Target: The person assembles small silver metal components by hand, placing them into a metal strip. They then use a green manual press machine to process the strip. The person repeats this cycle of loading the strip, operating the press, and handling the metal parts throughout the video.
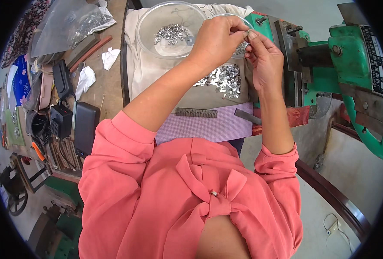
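My left hand [219, 41] and my right hand [265, 56] meet at the fingertips above the far side of the work surface. Both are closed in a pinch; whatever lies between the fingers is too small to name. Below and behind them, a second clear round dish [239, 52] with small metal bits is partly covered by my hands. To the left stands a clear round bowl [140, 36] holding a heap of small silver metal parts [173, 33]. Nearer to me, a pile of shiny flat metal pieces [226, 80] lies on the beige cloth [157, 80], partly behind my left forearm.
A dark notched metal strip [196, 112] and a dark flat bar [247, 116] lie on a purple mat [217, 129]. A green machine [349, 58] stands close at right. The wooden table [107, 75] at left carries crumpled paper, black cases and a plastic bag [66, 32].
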A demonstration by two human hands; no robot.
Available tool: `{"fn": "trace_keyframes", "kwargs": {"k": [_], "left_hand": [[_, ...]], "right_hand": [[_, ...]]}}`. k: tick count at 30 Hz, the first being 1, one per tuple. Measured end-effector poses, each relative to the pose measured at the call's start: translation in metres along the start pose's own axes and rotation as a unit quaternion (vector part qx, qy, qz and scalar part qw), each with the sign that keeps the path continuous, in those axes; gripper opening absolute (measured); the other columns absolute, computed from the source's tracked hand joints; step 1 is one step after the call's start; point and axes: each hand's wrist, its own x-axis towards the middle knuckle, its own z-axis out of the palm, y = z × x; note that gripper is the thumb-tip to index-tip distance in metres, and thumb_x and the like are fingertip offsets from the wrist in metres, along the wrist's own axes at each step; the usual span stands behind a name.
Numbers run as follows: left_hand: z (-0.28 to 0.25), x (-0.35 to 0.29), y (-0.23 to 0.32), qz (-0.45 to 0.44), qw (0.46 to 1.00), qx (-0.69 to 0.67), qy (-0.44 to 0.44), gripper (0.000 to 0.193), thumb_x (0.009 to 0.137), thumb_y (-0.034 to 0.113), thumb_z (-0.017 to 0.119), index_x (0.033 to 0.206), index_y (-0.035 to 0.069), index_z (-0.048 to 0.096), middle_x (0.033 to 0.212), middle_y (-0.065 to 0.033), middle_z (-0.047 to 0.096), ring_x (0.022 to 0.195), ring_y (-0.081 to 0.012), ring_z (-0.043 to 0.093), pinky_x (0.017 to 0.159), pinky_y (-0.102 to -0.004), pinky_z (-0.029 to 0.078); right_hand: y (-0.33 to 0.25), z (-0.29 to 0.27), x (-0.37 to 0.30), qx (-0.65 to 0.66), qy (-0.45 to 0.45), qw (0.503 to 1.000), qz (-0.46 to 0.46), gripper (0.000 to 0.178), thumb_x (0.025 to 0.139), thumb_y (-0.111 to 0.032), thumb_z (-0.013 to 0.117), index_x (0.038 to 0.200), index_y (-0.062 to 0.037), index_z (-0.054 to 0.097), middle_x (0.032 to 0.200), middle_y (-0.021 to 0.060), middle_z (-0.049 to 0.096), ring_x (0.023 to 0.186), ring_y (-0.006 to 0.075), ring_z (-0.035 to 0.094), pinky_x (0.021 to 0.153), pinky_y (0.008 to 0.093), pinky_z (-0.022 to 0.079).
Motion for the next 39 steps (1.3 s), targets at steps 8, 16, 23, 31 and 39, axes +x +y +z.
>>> {"fn": "trace_keyframes", "kwargs": {"k": [8, 16, 23, 31, 39], "left_hand": [[0.009, 0.009, -0.012, 0.003, 0.997, -0.069, 0.037, 0.013, 0.088, 0.008, 0.069, 0.096, -0.001, 0.072, 0.083, -0.0052, 0.073, 0.075, -0.0094, 0.067, 0.069, -0.0246, 0.054], [0.005, 0.009, -0.006, 0.017, 0.994, -0.095, 0.042, 0.012, 0.087, 0.007, 0.069, 0.095, -0.002, 0.071, 0.083, -0.0049, 0.072, 0.074, -0.0075, 0.065, 0.068, -0.0230, 0.052], [0.001, -0.001, -0.007, 0.000, 0.992, -0.126, 0.027, 0.012, 0.088, 0.007, 0.069, 0.095, -0.002, 0.071, 0.083, -0.0046, 0.072, 0.075, -0.0078, 0.067, 0.069, -0.0229, 0.053], [-0.017, -0.017, -0.003, 0.022, 0.995, 0.095, -0.027, 0.031, 0.086, 0.011, 0.064, 0.114, -0.001, 0.071, 0.096, -0.0196, 0.074, 0.086, -0.0269, 0.073, 0.081, -0.0356, 0.057], [-0.033, -0.012, 0.010, 0.077, 0.993, 0.089, -0.028, 0.030, 0.088, 0.013, 0.065, 0.113, -0.001, 0.071, 0.104, -0.0208, 0.072, 0.092, -0.0298, 0.072, 0.083, -0.0371, 0.057]], "right_hand": [[-0.001, 0.013, -0.002, -0.044, 0.062, 0.996, -0.035, 0.021, 0.091, -0.014, 0.073, 0.106, 0.0016, 0.073, 0.089, 0.0020, 0.070, 0.075, 0.0062, 0.058, 0.062, 0.0219, 0.049], [-0.007, 0.016, -0.005, -0.016, 0.071, 0.997, -0.032, 0.026, 0.088, -0.018, 0.079, 0.104, 0.0010, 0.074, 0.085, 0.0006, 0.068, 0.073, 0.0066, 0.057, 0.061, 0.0226, 0.050], [-0.008, 0.015, -0.005, -0.016, 0.057, 0.998, 0.007, 0.025, 0.085, -0.019, 0.081, 0.101, 0.0000, 0.075, 0.081, -0.0003, 0.067, 0.071, 0.0065, 0.056, 0.063, 0.0227, 0.047], [0.006, -0.001, -0.002, -0.214, 0.069, 0.972, -0.072, 0.020, 0.085, -0.017, 0.081, 0.096, -0.0002, 0.078, 0.087, 0.0012, 0.067, 0.076, 0.0076, 0.057, 0.068, 0.0222, 0.046], [0.003, -0.004, -0.020, -0.274, 0.026, 0.955, -0.114, 0.015, 0.086, -0.013, 0.078, 0.093, 0.0000, 0.077, 0.092, 0.0031, 0.065, 0.084, 0.0098, 0.060, 0.074, 0.0250, 0.048]]}}
